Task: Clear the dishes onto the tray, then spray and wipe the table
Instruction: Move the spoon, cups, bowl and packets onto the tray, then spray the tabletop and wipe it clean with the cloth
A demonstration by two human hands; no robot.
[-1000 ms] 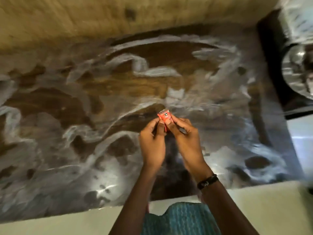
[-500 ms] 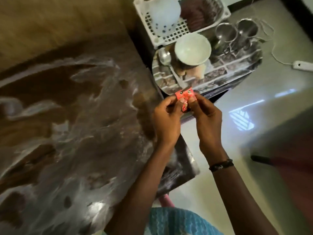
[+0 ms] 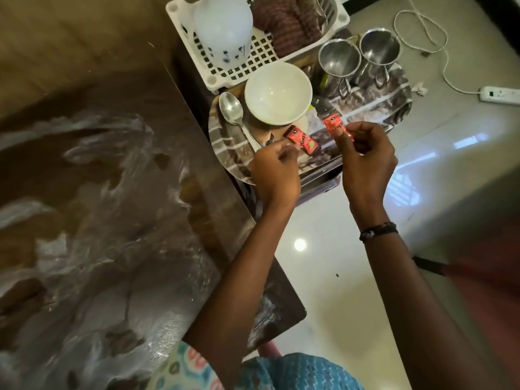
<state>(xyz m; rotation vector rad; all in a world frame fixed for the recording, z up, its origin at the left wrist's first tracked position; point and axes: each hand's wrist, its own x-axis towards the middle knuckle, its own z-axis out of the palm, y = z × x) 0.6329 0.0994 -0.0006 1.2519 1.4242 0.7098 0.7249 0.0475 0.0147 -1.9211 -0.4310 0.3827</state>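
Note:
My left hand (image 3: 274, 171) pinches one end of a red wrapper piece (image 3: 302, 139) just above the patterned tray (image 3: 225, 156). A little to the right, my right hand (image 3: 365, 156) holds a second red wrapper piece (image 3: 334, 125) upright over the tray. The tray carries a white bowl (image 3: 277, 92), a steel spoon (image 3: 232, 108) and two steel cups (image 3: 339, 61). It sits beside the right edge of the brown table (image 3: 112, 198), whose top is covered in white smears.
A white slotted basket (image 3: 225, 76) behind the tray holds an upturned white container (image 3: 223, 29) and a brown cloth (image 3: 289, 26). A power strip (image 3: 499, 94) and white cord lie on the glossy floor at right. A dark handle (image 3: 430, 266) lies on the floor, lower right.
My view swung from the smeared tabletop right to the tray. The single red wrapper held by both hands is now two pieces, and my hands have moved apart over the tray.

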